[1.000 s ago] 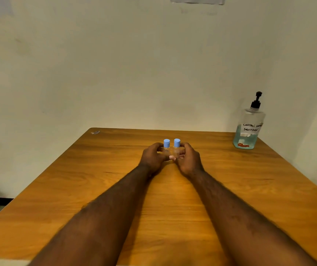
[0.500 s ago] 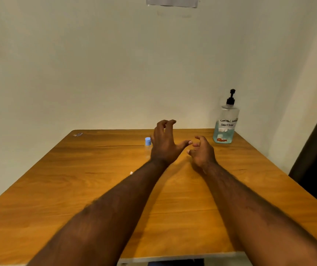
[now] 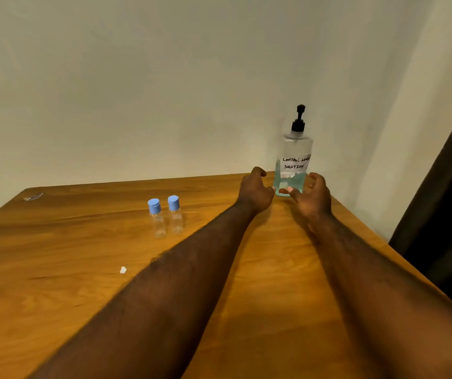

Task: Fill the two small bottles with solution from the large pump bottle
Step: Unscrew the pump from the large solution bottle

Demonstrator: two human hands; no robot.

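While the two small clear blue-capped bottles (image 3: pixel 158 218) wait empty and shut left of the big clear pump bottle (image 3: pixel 294 160), the left hand (image 3: pixel 256 191) and right hand (image 3: pixel 313 198) sit beside it, loose, holding nothing

Wooden tabletop (image 3: pixel 55 269), orange-brown, grained. Small white scrap (image 3: pixel 123 269) lying on its near left part. Crumpled clear wrapper (image 3: pixel 33 197) at far left corner. Pale plain wall (image 3: pixel 137 91) behind. Dark curtain (image 3: pixel 449 228) at right.

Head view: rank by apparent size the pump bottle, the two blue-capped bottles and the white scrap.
1. pump bottle
2. left small bottle and right small bottle: alike, so tied
3. white scrap
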